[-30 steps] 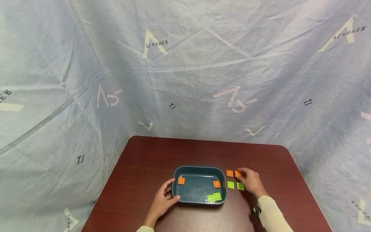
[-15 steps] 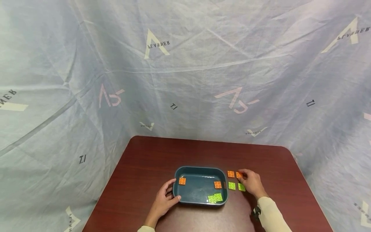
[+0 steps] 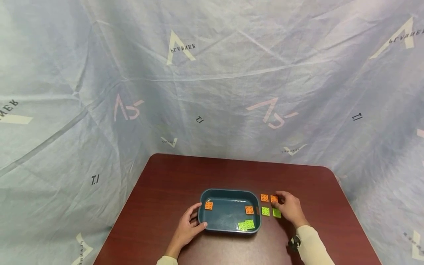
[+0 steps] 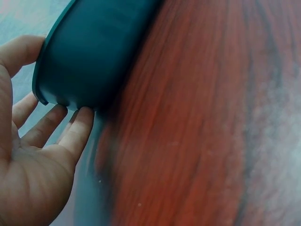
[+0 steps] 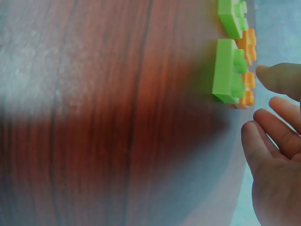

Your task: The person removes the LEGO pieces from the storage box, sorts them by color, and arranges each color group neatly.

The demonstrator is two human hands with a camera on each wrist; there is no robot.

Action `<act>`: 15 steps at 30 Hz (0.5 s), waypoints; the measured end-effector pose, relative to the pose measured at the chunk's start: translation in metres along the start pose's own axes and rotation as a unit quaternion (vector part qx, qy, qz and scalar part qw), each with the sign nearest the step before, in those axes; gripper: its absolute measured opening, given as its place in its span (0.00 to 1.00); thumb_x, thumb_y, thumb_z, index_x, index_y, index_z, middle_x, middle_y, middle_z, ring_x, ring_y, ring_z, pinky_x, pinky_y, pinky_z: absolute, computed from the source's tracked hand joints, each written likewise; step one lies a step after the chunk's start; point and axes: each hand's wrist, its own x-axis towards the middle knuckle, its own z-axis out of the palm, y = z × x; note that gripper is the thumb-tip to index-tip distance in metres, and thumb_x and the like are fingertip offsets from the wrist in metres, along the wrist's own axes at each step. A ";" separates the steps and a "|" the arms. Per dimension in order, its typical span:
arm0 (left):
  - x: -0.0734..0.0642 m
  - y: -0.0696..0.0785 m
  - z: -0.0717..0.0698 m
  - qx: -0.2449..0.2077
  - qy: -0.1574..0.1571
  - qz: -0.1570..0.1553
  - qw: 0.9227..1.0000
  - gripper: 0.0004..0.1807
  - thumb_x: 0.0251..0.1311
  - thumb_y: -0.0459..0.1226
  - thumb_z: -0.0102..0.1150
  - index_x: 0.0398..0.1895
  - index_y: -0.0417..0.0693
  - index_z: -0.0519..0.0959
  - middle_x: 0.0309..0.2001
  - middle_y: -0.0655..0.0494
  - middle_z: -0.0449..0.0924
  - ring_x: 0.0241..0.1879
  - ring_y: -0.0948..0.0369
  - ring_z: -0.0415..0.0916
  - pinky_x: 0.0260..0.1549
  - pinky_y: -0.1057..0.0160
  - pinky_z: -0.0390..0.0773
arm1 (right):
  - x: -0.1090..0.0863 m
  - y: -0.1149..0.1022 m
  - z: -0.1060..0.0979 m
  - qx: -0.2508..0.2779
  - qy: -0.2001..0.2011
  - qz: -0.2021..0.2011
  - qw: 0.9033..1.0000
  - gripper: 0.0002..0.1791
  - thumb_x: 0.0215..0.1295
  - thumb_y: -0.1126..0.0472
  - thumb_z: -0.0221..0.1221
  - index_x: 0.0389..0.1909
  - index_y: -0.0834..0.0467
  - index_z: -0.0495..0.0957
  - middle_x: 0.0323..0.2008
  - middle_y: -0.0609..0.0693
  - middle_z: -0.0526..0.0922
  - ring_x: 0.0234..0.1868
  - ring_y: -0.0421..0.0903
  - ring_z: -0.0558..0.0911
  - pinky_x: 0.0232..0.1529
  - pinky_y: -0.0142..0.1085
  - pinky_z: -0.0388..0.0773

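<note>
My left hand (image 3: 186,229) grips the left end of a dark teal tray (image 3: 228,233), its thumb at the near corner. In the left wrist view the fingers meet the tray's outer wall (image 4: 89,52). Inside lie two orange toy bricks, one at the left (image 3: 208,205), one at the right (image 3: 249,210), and two overlapping green bricks (image 3: 246,225). My right hand (image 3: 291,209) hovers at an orange brick (image 3: 274,198), partly covering it, with the thumb over a green brick (image 3: 276,213). In the right wrist view its fingers are relaxed, just apart from the bricks.
Between the tray and the right hand, another orange brick (image 3: 264,198) and another green brick (image 3: 265,211) complete a small two-by-two layout. All rest on a dark red wooden table (image 3: 175,176). A grey printed cloth (image 3: 212,92) hangs behind and around it.
The head view has shifted slightly. The left hand keeps its hold on the tray. The right hand stays by the bricks with only a small movement of its fingers.
</note>
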 end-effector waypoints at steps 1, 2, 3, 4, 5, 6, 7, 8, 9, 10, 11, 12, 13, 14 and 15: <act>0.000 0.000 0.000 -0.001 0.000 0.001 1.000 0.44 0.62 0.33 0.75 0.80 0.49 0.64 0.75 0.34 0.66 0.70 0.37 0.73 0.51 0.65 0.85 | 0.000 -0.001 -0.002 0.001 0.003 -0.003 1.000 0.27 0.68 0.62 0.71 0.66 0.64 0.79 0.60 0.66 0.83 0.56 0.63 0.85 0.52 0.55 0.87; 0.001 0.000 0.000 -0.001 0.001 0.002 1.000 0.44 0.62 0.33 0.75 0.80 0.49 0.64 0.75 0.34 0.66 0.70 0.38 0.73 0.51 0.65 0.85 | -0.001 -0.002 -0.003 0.000 0.005 -0.006 1.000 0.27 0.68 0.62 0.70 0.66 0.64 0.78 0.60 0.66 0.83 0.57 0.64 0.85 0.53 0.56 0.86; 0.001 0.000 0.000 0.000 0.002 0.003 1.000 0.44 0.62 0.33 0.75 0.80 0.49 0.65 0.75 0.34 0.66 0.70 0.38 0.73 0.51 0.65 0.85 | -0.001 -0.003 -0.004 0.001 0.008 -0.007 1.000 0.28 0.68 0.62 0.71 0.67 0.64 0.78 0.60 0.66 0.83 0.57 0.64 0.85 0.54 0.57 0.86; 0.002 0.000 0.000 0.001 0.002 0.004 1.000 0.44 0.62 0.33 0.75 0.80 0.50 0.65 0.75 0.34 0.66 0.70 0.38 0.73 0.51 0.65 0.85 | -0.001 -0.004 -0.005 0.000 0.011 -0.008 1.000 0.28 0.68 0.62 0.71 0.67 0.64 0.78 0.61 0.66 0.83 0.58 0.65 0.85 0.54 0.57 0.85; 0.002 0.000 0.000 0.001 0.003 0.004 1.000 0.44 0.62 0.33 0.75 0.80 0.50 0.65 0.76 0.35 0.66 0.70 0.38 0.73 0.51 0.65 0.85 | -0.001 -0.006 -0.006 -0.001 0.012 -0.007 1.000 0.28 0.68 0.62 0.71 0.67 0.63 0.78 0.61 0.65 0.83 0.59 0.64 0.85 0.55 0.57 0.85; 0.002 0.000 0.000 0.002 0.004 0.002 1.000 0.44 0.62 0.33 0.75 0.80 0.50 0.65 0.76 0.35 0.66 0.70 0.38 0.73 0.51 0.65 0.85 | -0.002 -0.007 -0.007 -0.002 0.012 -0.008 1.000 0.28 0.68 0.62 0.71 0.68 0.63 0.78 0.62 0.65 0.82 0.59 0.65 0.84 0.55 0.58 0.85; 0.002 0.000 0.000 0.003 0.004 0.002 1.000 0.44 0.62 0.33 0.75 0.80 0.51 0.65 0.76 0.35 0.66 0.70 0.38 0.73 0.51 0.65 0.85 | -0.002 -0.008 -0.007 -0.001 0.013 -0.008 1.000 0.29 0.68 0.62 0.71 0.68 0.63 0.78 0.62 0.65 0.82 0.59 0.65 0.84 0.56 0.58 0.84; 0.002 0.000 0.000 0.003 0.006 0.001 1.000 0.44 0.62 0.33 0.76 0.80 0.51 0.65 0.76 0.36 0.66 0.70 0.38 0.73 0.51 0.65 0.85 | -0.002 -0.010 -0.008 -0.001 0.014 -0.009 1.000 0.29 0.68 0.62 0.71 0.68 0.63 0.78 0.63 0.65 0.82 0.60 0.65 0.84 0.56 0.58 0.84; 0.002 0.000 0.000 0.004 0.006 0.000 1.000 0.44 0.62 0.34 0.76 0.80 0.51 0.65 0.76 0.36 0.66 0.71 0.38 0.73 0.51 0.65 0.85 | -0.002 -0.012 -0.008 -0.003 0.015 -0.010 1.000 0.29 0.68 0.62 0.71 0.68 0.63 0.78 0.63 0.65 0.82 0.60 0.65 0.84 0.56 0.58 0.84; 0.002 0.000 0.000 0.003 0.007 -0.002 1.000 0.45 0.61 0.34 0.76 0.80 0.51 0.65 0.76 0.36 0.66 0.71 0.38 0.73 0.51 0.65 0.85 | -0.003 -0.014 -0.008 -0.005 0.015 -0.014 1.000 0.29 0.68 0.62 0.71 0.68 0.63 0.78 0.63 0.66 0.82 0.60 0.65 0.84 0.56 0.58 0.84; 0.002 0.000 0.000 0.002 0.008 -0.003 1.000 0.45 0.61 0.34 0.76 0.80 0.51 0.65 0.76 0.36 0.66 0.70 0.38 0.73 0.51 0.66 0.85 | -0.004 -0.016 -0.009 -0.006 0.016 -0.017 1.000 0.29 0.68 0.62 0.71 0.68 0.63 0.78 0.63 0.66 0.82 0.60 0.65 0.84 0.56 0.59 0.84; 0.002 -0.001 0.000 0.003 0.008 -0.004 1.000 0.45 0.61 0.34 0.76 0.80 0.51 0.65 0.76 0.36 0.66 0.70 0.38 0.73 0.51 0.66 0.85 | -0.004 -0.019 -0.009 -0.006 0.017 -0.021 1.000 0.29 0.67 0.62 0.71 0.68 0.63 0.78 0.63 0.66 0.82 0.60 0.66 0.85 0.56 0.59 0.84; 0.002 -0.001 0.000 0.002 0.008 -0.005 1.000 0.45 0.61 0.34 0.76 0.80 0.51 0.65 0.76 0.36 0.66 0.70 0.38 0.73 0.51 0.66 0.85 | -0.005 -0.022 -0.010 -0.007 0.020 -0.024 1.000 0.29 0.67 0.62 0.71 0.68 0.63 0.78 0.63 0.66 0.82 0.59 0.66 0.85 0.55 0.59 0.84; 0.002 -0.001 0.000 0.002 0.007 -0.006 1.000 0.45 0.61 0.34 0.76 0.80 0.51 0.65 0.76 0.36 0.66 0.70 0.39 0.73 0.51 0.66 0.85 | -0.006 -0.024 -0.010 -0.009 0.022 -0.027 0.999 0.29 0.67 0.61 0.72 0.68 0.62 0.78 0.63 0.66 0.82 0.59 0.66 0.85 0.54 0.59 0.85; 0.001 -0.001 0.000 0.002 0.006 -0.006 1.000 0.45 0.62 0.34 0.76 0.80 0.51 0.65 0.76 0.36 0.66 0.70 0.39 0.73 0.51 0.66 0.85 | -0.007 -0.026 -0.010 -0.010 0.024 -0.031 0.999 0.29 0.67 0.61 0.72 0.67 0.62 0.78 0.63 0.66 0.82 0.58 0.66 0.85 0.54 0.59 0.85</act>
